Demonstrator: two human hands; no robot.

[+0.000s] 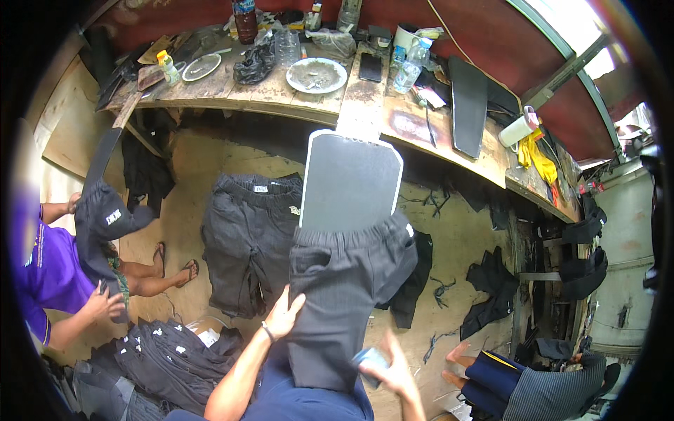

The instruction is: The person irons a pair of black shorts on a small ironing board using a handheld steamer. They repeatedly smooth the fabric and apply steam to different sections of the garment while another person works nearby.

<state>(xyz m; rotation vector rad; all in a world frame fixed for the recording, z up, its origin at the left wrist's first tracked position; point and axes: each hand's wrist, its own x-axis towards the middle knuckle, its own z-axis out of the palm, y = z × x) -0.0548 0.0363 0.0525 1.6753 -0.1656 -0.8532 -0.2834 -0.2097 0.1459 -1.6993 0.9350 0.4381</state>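
Black trousers (333,295) with an elastic waistband are pulled partly over a flat grey board (351,179) with a pale rim that juts out from the workbench toward me. Their legs hang down over my lap. My left hand (283,317) grips the left edge of the trousers, with the thumb on the cloth and some fingers hidden. To the right of the trouser leg, my right hand (397,368) is smeared by motion. It is closed around a small light-blue and dark thing (371,359), too blurred to name.
More black trousers (249,245) lie on the floor beyond, and a heap of dark garments (168,354) is at left. A co-worker in a purple shirt (60,263) handles a black garment (102,224). Bottles and a plate (316,75) stand on the wooden workbench (246,98). Another person's legs (484,382) show at lower right.
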